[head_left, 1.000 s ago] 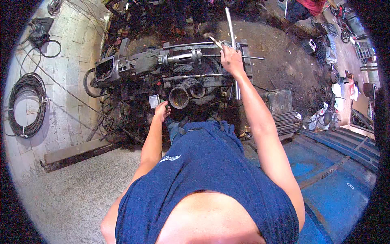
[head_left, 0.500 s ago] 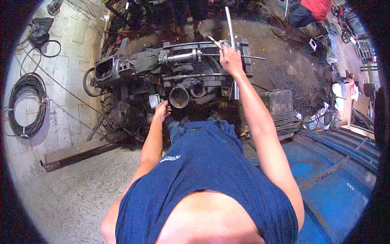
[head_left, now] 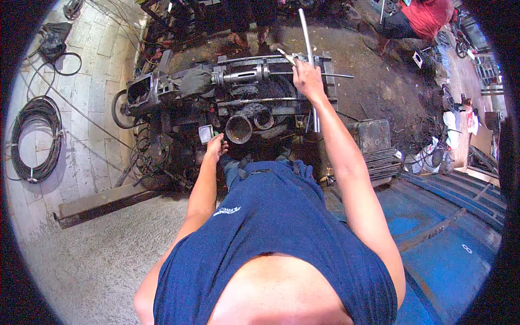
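Note:
My left hand (head_left: pixel 218 147) is beside a small pale square box (head_left: pixel 206 134), its fingers a little apart and a bit of green at their tips. It appears to touch the box's edge without gripping it. My right hand (head_left: pixel 308 81) is closed around the middle of a crossed metal bar handle (head_left: pixel 305 33), whose long arms stick out past the hand. Left of that hand, a slotted metal cylinder (head_left: pixel 244 76) lies level in a greasy lathe-like machine (head_left: pixel 260 103). A dark cloth-like cover (head_left: pixel 194 82) drapes the part at the cylinder's left end.
Two round pipe openings (head_left: pixel 239 129) face me below the machine's rails. A coiled black cable (head_left: pixel 35 139) lies at far left, and a steel beam (head_left: pixel 103 203) nearer. Stacked thin plates (head_left: pixel 382 162) are at right. A person in red (head_left: pixel 430 19) is at far right; bare feet (head_left: pixel 238 40) show beyond.
The cylinder looked smooth and blurred earlier; its slot now shows clearly. The person in red has shifted slightly nearer. Both my hands stay in place.

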A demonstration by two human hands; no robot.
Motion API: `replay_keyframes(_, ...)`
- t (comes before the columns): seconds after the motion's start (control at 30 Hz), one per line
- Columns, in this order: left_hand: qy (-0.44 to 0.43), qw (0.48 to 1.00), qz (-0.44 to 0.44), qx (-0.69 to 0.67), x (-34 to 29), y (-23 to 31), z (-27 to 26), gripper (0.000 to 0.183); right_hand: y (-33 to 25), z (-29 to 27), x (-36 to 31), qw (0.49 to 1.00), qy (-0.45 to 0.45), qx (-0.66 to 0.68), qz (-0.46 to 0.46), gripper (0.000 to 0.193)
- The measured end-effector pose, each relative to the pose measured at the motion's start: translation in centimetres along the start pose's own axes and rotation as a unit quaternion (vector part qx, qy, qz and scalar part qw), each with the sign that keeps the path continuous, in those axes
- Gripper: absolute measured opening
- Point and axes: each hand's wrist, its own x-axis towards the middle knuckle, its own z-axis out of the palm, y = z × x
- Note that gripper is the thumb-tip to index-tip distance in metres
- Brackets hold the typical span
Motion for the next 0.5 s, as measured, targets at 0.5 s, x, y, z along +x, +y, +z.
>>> replay_keyframes(0.5,0.012,0.999,0.006,0.043,-0.49,0.17,0.26,0.026,-0.30,-0.31,0.09,1.000,-0.015,0.004,0.021,0.024)
